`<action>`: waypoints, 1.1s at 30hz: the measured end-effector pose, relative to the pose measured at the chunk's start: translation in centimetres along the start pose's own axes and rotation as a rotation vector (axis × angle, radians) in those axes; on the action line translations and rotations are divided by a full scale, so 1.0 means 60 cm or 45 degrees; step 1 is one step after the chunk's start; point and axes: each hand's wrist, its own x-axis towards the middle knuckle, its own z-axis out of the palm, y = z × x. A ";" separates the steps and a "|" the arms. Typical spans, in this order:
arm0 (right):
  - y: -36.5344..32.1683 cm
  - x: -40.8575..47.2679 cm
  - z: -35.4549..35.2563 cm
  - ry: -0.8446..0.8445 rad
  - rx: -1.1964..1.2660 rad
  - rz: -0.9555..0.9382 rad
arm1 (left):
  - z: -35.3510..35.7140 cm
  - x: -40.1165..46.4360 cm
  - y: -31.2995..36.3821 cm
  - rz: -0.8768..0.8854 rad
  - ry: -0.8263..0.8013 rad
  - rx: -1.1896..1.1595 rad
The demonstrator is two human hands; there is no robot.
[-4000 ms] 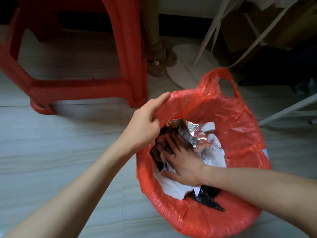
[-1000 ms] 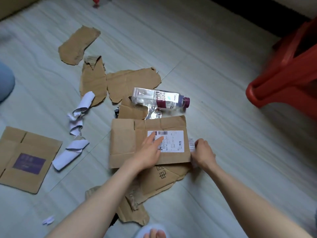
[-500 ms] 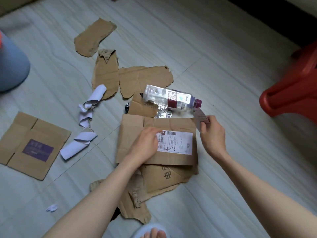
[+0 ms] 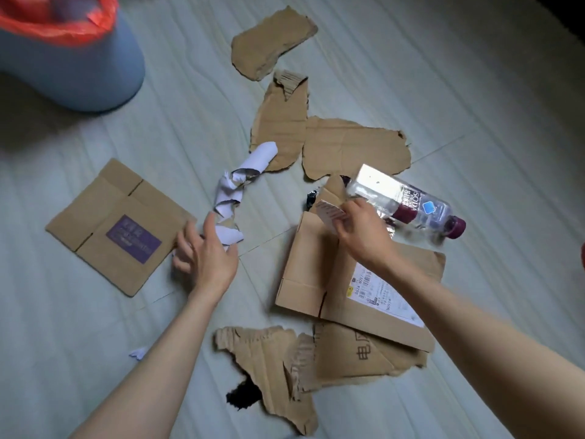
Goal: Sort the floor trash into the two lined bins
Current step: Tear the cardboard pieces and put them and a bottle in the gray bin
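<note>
One blue bin (image 4: 72,68) with a red liner (image 4: 57,23) stands at the far left of the floor (image 4: 474,90). About seven brown cardboard pieces lie scattered, some torn and ragged, one bearing a purple label (image 4: 134,239), one a white shipping label (image 4: 384,294). One clear plastic bottle (image 4: 405,201) lies on its side. The right hand (image 4: 364,232) pinches a small paper scrap (image 4: 329,212); the left hand's (image 4: 205,255) grip is spread open beside curled white paper strips (image 4: 234,191).

A domestic room is indicated. Pale wood-grain floor tiles (image 4: 474,74) are laid throughout. A small blue household bin (image 4: 76,68) lined with a red plastic bag (image 4: 63,23) is placed at ten o'clock. Torn parcel cardboard (image 4: 351,147) is scattered centrally.
</note>
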 end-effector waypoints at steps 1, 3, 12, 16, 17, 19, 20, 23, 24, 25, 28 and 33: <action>-0.003 0.013 0.005 0.006 -0.050 -0.055 | 0.002 0.006 -0.003 0.034 -0.006 0.013; -0.007 0.045 0.009 0.023 -0.200 -0.187 | 0.005 0.019 -0.002 0.098 -0.025 0.000; -0.057 0.163 0.009 -0.590 -0.765 -0.417 | 0.005 0.073 0.012 0.128 -0.254 0.115; -0.075 0.160 0.014 -0.574 -0.924 -0.443 | 0.014 0.072 0.006 0.093 -0.249 0.248; -0.080 0.159 0.010 -0.557 -0.939 -0.438 | 0.015 0.073 0.007 0.087 -0.247 0.261; -0.090 0.159 0.001 -0.561 -0.919 -0.369 | 0.015 0.074 0.007 0.076 -0.233 0.267; -0.096 0.159 -0.003 -0.577 -0.882 -0.319 | 0.016 0.073 0.006 0.070 -0.229 0.267; -0.106 0.157 -0.021 -0.505 -0.655 -0.116 | 0.020 0.069 0.002 0.063 -0.228 0.279; -0.109 0.159 -0.027 -0.423 -0.569 -0.063 | 0.022 0.071 0.002 0.059 -0.228 0.283; -0.113 0.159 -0.034 -0.321 -0.498 -0.041 | 0.023 0.073 0.002 0.055 -0.228 0.284; -0.134 0.152 -0.057 -0.062 -0.369 -0.102 | 0.022 0.073 0.004 0.048 -0.259 0.279; -0.183 0.121 -0.097 0.288 -0.242 -0.297 | 0.003 0.095 0.003 0.091 -0.385 -0.071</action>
